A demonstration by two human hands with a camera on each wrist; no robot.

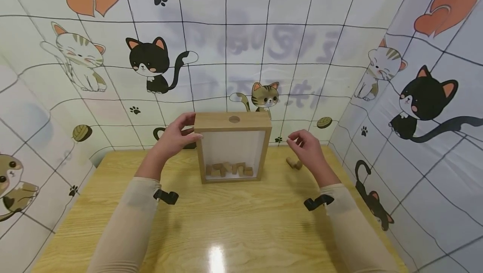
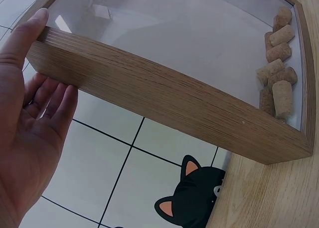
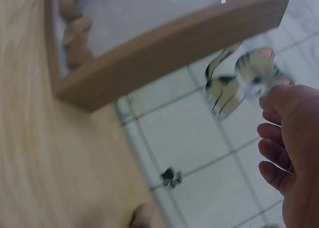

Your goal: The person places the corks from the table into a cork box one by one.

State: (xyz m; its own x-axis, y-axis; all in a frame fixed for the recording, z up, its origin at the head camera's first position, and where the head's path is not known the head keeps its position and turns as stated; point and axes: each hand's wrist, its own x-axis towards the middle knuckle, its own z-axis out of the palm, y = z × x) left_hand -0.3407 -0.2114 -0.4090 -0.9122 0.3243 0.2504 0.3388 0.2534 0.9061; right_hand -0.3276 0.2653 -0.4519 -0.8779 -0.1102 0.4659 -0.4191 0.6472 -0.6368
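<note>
A wooden shadow box (image 1: 232,122) with a clear front and a round hole in its top stands upright on the table. Several corks (image 2: 279,83) lie heaped along its bottom inside. My left hand (image 1: 175,134) grips the box's upper left corner, thumb on the front edge and fingers round behind the side. To the right of the box, apart from it, is my right hand (image 1: 307,149), its fingers loosely curled with nothing seen between them. Loose corks (image 1: 291,162) lie on the table just below that hand, partly hidden by it. The right wrist view is blurred.
The light wood table (image 1: 234,222) ends at a cloth backdrop (image 1: 226,67) printed with cats and grid lines, which also rises at both sides. Each forearm wears a black wrist mount (image 1: 166,196).
</note>
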